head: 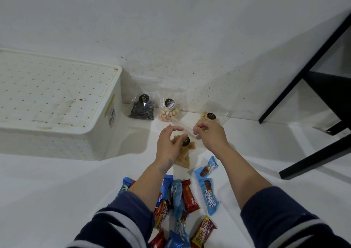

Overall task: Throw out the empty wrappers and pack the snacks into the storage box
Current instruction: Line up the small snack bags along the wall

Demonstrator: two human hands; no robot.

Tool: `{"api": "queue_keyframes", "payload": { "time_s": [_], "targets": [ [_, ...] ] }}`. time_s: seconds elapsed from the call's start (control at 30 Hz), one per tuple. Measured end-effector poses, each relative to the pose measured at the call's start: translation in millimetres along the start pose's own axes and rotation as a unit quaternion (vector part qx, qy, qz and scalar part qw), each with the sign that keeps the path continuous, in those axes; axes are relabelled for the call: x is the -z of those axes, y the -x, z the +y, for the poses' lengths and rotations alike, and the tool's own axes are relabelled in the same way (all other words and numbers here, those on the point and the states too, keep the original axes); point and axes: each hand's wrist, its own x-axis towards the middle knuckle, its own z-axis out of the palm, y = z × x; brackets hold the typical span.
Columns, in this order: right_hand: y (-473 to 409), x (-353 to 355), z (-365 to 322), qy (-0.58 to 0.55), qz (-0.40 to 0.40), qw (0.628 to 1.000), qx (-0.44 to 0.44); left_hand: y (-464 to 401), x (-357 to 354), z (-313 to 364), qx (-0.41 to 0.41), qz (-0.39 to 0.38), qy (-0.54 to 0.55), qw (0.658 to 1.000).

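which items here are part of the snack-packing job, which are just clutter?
Job:
storage box, lid on
clear bag of dark swirl snacks
pastel snack bag
nut bag
stick-snack bag, under left hand
clear wrapper, pinched by right hand
wrapped bars

Not job:
black furniture frame

Two hands reach over a white floor. The left hand point(169, 145) curls over a clear bag of long tan sticks point(183, 153). The right hand point(209, 136) pinches see-through plastic just at its 3 o'clock side. At 12 o'clock stand three more little bags point(168, 109) by the wall (each has a black sticker). A white box point(57, 103) sits at 9 o'clock. Candy bars point(187, 196) lie at 6 o'clock.
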Motion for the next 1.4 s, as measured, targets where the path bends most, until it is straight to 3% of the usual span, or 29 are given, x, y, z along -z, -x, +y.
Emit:
{"api": "queue_keyframes", "payload": {
  "time_s": [0.17, 0.47, 0.63, 0.77, 0.9, 1.03, 1.23, 1.4],
  "targets": [
    [-9, 14, -5, -0.020, -0.013, 1.000, 0.005, 11, 4, -28, 0.020, -0.063, -0.118, 0.991],
    [-63, 47, -32, -0.075, 0.043, 0.996, 0.038, -34, -10, -1, -0.107, 0.029, -0.200, 0.974],
    [-114, 55, -36, -0.087, 0.059, 0.992, 0.065, -83, -40, 10, -0.116, 0.063, -0.178, 0.975],
    [-144, 49, 5, -0.086, 0.150, 0.985, 0.002, -106, -65, -1, -0.073, 0.072, -0.164, 0.981],
    [-149, 42, 69, -0.094, 0.243, 0.956, -0.131, -120, -83, -10, -0.063, 0.073, -0.182, 0.979],
    [-156, 34, 101, -0.220, 0.191, 0.923, -0.251, -124, -90, -20, -0.054, 0.069, -0.194, 0.977],
    [-156, 38, 113, -0.232, 0.135, 0.931, -0.248, -127, -92, -22, -0.062, 0.046, -0.218, 0.973],
    [-124, 50, 128, -0.236, 0.181, 0.921, -0.251, -117, -95, -18, -0.030, 0.005, -0.194, 0.980]
  ]
}}
